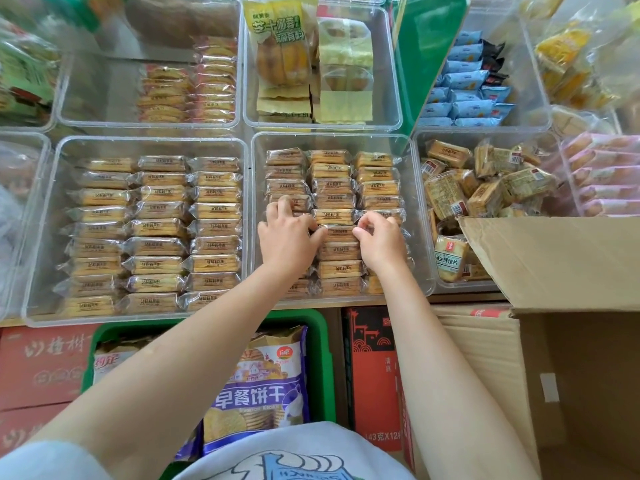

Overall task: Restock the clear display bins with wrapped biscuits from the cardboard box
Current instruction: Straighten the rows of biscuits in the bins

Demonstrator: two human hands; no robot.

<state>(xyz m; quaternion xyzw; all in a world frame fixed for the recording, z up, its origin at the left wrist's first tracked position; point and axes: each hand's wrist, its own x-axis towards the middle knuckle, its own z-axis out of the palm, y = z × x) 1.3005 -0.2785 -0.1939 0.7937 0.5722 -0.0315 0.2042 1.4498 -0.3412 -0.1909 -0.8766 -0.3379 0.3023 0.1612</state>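
Nearest, at the lower edge, a green crate holds a large purple biscuit bag, with red cartons to the left and the open cardboard box on the right, its flap raised against the shelf. What is inside the box is out of sight from here.

Above these, both forearms reach into the middle clear bin. The left hand and the right hand each have their fingers curled, pinching the two ends of one wrapped biscuit pack that lies in the centre column, level with its neighbours. It looks to be in the course of being seated in the row.

The bin to the left is already filled in three neat columns. The bin on the right holds loose packs in a heap.

Farther back, upper bins carry yellow-wrapped cakes and blue packets.

The risk, as I judge it, is crowding: the centre column is tight, so pressing the pack down could tip the packs beside it out of line or crack the biscuits. The slippery wrapper could also slide from a two-ended pinch.
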